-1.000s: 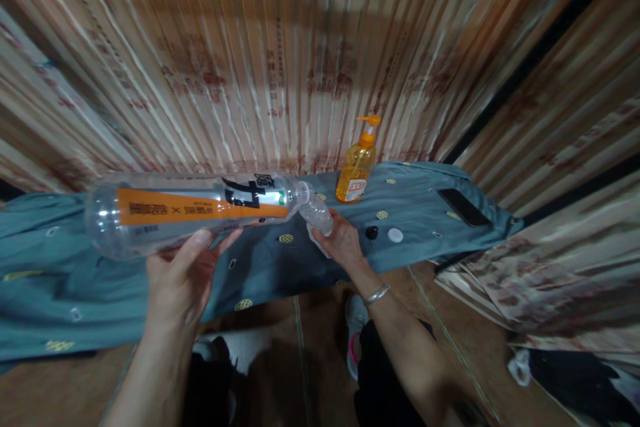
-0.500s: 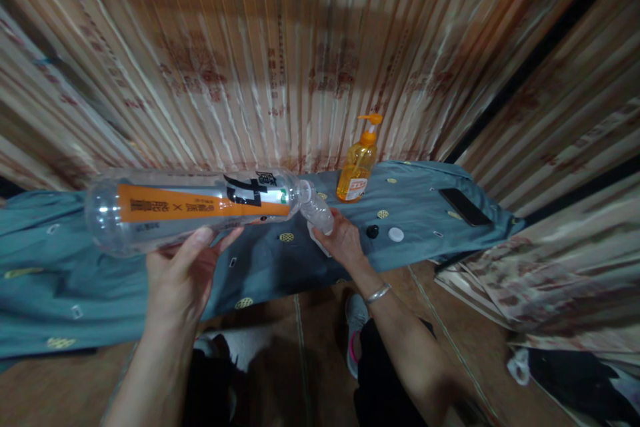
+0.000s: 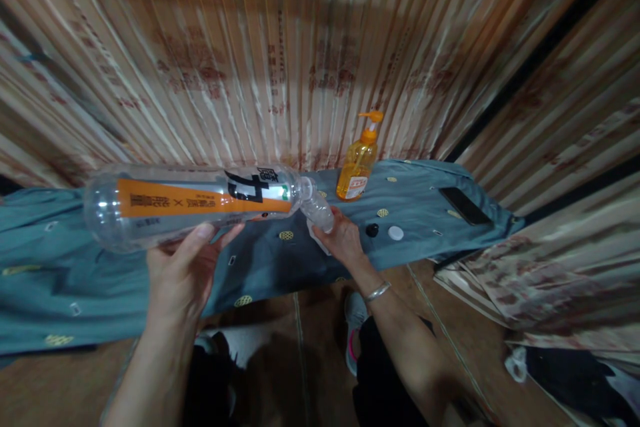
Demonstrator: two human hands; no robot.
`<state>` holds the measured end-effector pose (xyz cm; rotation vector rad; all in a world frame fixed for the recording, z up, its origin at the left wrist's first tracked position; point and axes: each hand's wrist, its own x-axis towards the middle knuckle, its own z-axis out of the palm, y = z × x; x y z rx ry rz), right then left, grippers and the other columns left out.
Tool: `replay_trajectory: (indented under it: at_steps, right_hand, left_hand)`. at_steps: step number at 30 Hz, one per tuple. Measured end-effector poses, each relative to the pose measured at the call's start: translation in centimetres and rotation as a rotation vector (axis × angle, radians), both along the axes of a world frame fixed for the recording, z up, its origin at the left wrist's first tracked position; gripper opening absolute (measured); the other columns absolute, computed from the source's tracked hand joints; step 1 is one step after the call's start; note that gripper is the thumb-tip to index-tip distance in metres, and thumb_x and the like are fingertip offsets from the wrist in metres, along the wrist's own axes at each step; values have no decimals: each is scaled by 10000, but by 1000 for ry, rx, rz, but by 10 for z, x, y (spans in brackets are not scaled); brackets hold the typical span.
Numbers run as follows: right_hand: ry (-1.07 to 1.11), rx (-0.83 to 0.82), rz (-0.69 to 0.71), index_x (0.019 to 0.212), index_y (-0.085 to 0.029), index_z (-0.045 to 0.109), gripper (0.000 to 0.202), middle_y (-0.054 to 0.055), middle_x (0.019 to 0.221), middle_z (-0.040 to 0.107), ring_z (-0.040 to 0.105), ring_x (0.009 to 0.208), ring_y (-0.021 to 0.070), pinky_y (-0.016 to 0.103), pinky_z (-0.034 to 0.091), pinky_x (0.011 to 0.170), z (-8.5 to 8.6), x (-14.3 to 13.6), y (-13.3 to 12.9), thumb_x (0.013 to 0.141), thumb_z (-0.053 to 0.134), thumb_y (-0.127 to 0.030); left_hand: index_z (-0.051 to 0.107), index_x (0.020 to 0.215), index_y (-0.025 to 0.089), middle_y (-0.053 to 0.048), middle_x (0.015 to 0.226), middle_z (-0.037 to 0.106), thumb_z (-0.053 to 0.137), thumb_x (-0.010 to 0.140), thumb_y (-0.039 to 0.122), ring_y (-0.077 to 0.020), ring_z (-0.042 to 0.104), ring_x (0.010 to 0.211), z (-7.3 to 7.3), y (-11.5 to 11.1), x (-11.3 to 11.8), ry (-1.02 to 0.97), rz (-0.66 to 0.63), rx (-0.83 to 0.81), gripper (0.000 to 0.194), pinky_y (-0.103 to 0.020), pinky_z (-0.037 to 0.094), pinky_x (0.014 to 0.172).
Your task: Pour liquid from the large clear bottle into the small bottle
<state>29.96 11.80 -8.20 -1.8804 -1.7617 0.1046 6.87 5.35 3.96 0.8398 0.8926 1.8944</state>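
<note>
My left hand (image 3: 183, 263) grips a large clear plastic bottle (image 3: 165, 227) with an orange label from below. The bottle lies nearly level, its uncapped neck pointing right. Its mouth meets the mouth of a small clear bottle (image 3: 319, 212), which my right hand (image 3: 341, 238) holds at a slant, fingers wrapped round its lower part. Whether liquid passes between the two cannot be made out. Just right of my right hand, a small black cap (image 3: 373, 230) and a white round lid (image 3: 395, 233) lie on the cloth. Something white, partly hidden, sits beneath the small bottle.
A pump bottle (image 3: 356, 170) of amber liquid with an orange pump stands behind my right hand. A black phone (image 3: 465, 206) lies at the right end of the blue-green cloth (image 3: 280, 273). Pleated curtains (image 3: 320, 47) hang behind and to the right.
Both hands and both bottles hold almost the same pose. The large bottle has shifted up very slightly in view, and its label looks sharper.
</note>
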Motion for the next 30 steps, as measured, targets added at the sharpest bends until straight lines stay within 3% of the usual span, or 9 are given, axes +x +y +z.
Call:
replay_trajectory:
  at_steps: [15,22,27,30]
  right_hand:
    - [1,8,15,1332,-125,637,540,164,1121,830,810,1043,295,337,601,895,-3,0,1,876,780,-377]
    - [14,-1,24,1316,-135,645,516,167,1153,826,810,1059,292,338,600,908,-2,1,0,880,778,-377]
    - [1,25,25,1331,-137,642,543,156,1132,831,813,1032,285,328,601,891,-4,1,1,867,788,-379]
    - [4,16,20,1335,-128,638,555,161,1130,831,809,1044,285,324,595,898,-4,1,1,866,791,-381]
  left_hand:
    - [824,1001,347,47,821,842,1108,418,338,-191,802,757,1,1,2,-14,0,2,649,-364,733,714]
    - [802,1128,354,46,818,840,1096,458,324,-213,811,791,-2,2,1,-9,-6,11,733,-370,731,725]
    - [795,1160,364,10,971,867,1082,493,315,-236,822,846,-4,2,-2,3,-20,16,728,-386,728,740]
    - [794,1168,366,35,871,851,1087,485,323,-221,812,818,-4,2,-2,-3,-19,19,745,-384,728,737]
